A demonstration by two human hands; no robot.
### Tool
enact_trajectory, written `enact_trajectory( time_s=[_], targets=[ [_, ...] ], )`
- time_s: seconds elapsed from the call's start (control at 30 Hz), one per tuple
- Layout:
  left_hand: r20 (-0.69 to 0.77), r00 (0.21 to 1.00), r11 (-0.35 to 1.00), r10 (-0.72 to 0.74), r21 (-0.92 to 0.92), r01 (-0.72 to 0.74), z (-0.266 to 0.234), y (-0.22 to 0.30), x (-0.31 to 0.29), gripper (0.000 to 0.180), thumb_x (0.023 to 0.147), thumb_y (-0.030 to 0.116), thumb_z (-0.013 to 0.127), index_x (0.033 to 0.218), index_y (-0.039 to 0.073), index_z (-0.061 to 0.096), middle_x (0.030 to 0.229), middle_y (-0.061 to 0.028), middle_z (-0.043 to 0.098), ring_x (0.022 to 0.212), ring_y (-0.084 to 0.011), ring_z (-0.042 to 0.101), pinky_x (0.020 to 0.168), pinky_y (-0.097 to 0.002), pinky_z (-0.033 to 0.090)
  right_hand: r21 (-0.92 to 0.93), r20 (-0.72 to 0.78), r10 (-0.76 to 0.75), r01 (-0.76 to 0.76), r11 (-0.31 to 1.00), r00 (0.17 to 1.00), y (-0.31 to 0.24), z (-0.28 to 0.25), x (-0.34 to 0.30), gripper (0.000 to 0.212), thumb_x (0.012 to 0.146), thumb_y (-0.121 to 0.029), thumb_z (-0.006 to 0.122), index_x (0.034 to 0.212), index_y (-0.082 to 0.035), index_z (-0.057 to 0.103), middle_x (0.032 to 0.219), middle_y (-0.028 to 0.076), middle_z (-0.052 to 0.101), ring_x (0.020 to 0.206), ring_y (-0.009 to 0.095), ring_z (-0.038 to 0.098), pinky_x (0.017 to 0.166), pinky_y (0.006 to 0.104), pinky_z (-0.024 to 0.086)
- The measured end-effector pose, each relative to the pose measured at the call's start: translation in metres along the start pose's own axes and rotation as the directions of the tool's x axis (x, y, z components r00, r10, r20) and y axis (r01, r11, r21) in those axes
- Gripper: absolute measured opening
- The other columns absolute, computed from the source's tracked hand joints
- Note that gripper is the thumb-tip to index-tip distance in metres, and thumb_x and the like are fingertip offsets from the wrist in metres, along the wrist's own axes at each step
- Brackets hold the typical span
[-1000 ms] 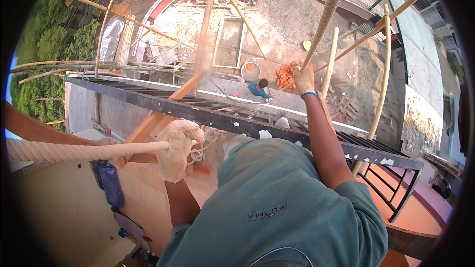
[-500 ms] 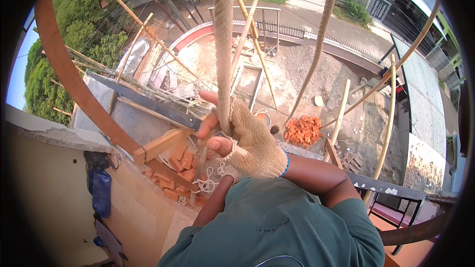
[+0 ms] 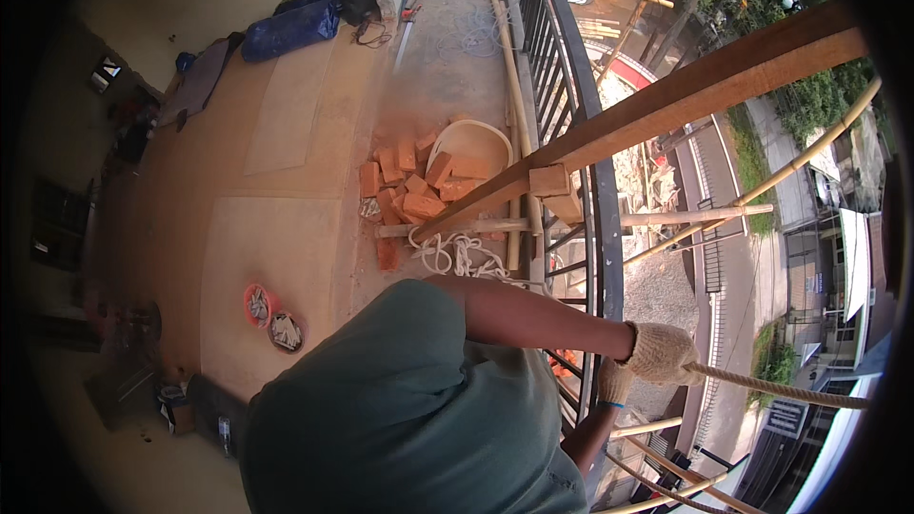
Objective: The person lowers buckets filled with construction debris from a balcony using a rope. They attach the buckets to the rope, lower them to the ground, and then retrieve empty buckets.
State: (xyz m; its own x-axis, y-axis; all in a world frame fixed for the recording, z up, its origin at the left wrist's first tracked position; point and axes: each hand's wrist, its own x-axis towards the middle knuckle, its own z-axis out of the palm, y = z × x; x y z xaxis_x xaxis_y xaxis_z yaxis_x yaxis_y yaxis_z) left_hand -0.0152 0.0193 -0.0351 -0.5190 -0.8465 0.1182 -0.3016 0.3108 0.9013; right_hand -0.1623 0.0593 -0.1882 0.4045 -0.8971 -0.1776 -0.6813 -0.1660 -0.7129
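A big pale tub sits by red bricks. A small pink bucket and another bucket beside it hold pale bits. The thick rope sticks out of the left hand, its fingers curled round it. I can't tell how the right hand's fingers are.

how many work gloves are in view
2: one glove on the left hand, closed on a rope; another on the right hand, lower in the picture and partly hidden by the left. Others may be hidden.
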Motion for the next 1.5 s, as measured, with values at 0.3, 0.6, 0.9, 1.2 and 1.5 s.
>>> enact_trajectory(
  time_s=[0.3, 0.6, 0.9, 1.2, 1.5],
  targets=[
    [0.710, 0.652, 0.879, -0.266, 0.457, -0.138, -0.049, -0.188, -0.095, 0.057, 0.092, 0.035, 0.066, 0.146, 0.018, 0.055, 0.139, -0.0170, 0.060, 0.128, -0.0366, 0.058, 0.107, -0.0451, 0.047, 0.394, -0.919, 0.181, 0.780, 0.486, 0.351, -0.239, -0.147, -0.044, 0.055, 0.107, -0.037, 0.059, 0.142, 0.003, 0.046, 0.071, -0.004, 0.032, 0.051, 0.005, 0.021, 0.044, 0.0226, 0.024],
    [0.400, 0.873, 0.873, 0.281, -0.484, -0.059, -0.106, 0.015, -0.025, 0.057, 0.099, 0.028, 0.067, 0.148, 0.004, 0.049, 0.129, -0.0194, 0.065, 0.101, -0.0194, 0.067, 0.085, -0.0346, 0.056, -0.110, -0.600, 0.041, -0.133, 0.985, 0.799, -0.114, 0.159, -0.006, 0.048, 0.105, -0.029, 0.056, 0.139, 0.003, 0.052, 0.137, 0.021, 0.063, 0.130, 0.039, 0.057, 0.113, 0.0514, 0.040],
    [0.634, 0.740, 0.960, -0.225, 0.276, 0.056, -0.039, -0.211, -0.103, 0.037, 0.099, 0.037, 0.064, 0.109, 0.002, 0.072, 0.094, -0.0145, 0.073, 0.089, -0.0300, 0.070, 0.079, -0.0429, 0.052, 0.554, -0.833, 0.301, 0.692, 0.463, 0.465, -0.214, -0.041, -0.030, 0.078, 0.105, -0.059, 0.049, 0.157, -0.005, 0.034, 0.139, 0.019, 0.054, 0.118, 0.028, 0.061, 0.102, 0.0461, 0.050],
    [0.126, 0.918, 0.762, 0.377, -0.606, -0.230, -0.092, -0.045, -0.018, 0.118, 0.088, 0.051, 0.077, 0.167, 0.011, -0.002, 0.155, -0.0251, 0.045, 0.144, -0.0309, 0.047, 0.119, -0.0487, 0.036, 0.195, -0.748, 0.178, -0.044, 0.980, 0.640, -0.146, 0.080, 0.017, 0.015, 0.102, -0.016, 0.057, 0.113, -0.005, 0.056, 0.090, 0.019, 0.066, 0.083, 0.040, 0.068, 0.072, 0.0479, 0.052],
    [0.344, 0.935, 0.988, -0.089, 0.148, 0.039, -0.043, -0.166, -0.067, 0.041, 0.103, 0.040, 0.059, 0.097, 0.001, 0.070, 0.068, -0.0174, 0.064, 0.063, -0.0359, 0.065, 0.062, -0.0439, 0.049, 0.626, -0.724, 0.244, 0.467, 0.624, 0.645, -0.145, -0.032, -0.010, 0.091, 0.101, -0.069, 0.047, 0.164, -0.008, 0.023, 0.153, 0.021, 0.047, 0.139, 0.032, 0.050, 0.112, 0.0483, 0.045]
  ],
)
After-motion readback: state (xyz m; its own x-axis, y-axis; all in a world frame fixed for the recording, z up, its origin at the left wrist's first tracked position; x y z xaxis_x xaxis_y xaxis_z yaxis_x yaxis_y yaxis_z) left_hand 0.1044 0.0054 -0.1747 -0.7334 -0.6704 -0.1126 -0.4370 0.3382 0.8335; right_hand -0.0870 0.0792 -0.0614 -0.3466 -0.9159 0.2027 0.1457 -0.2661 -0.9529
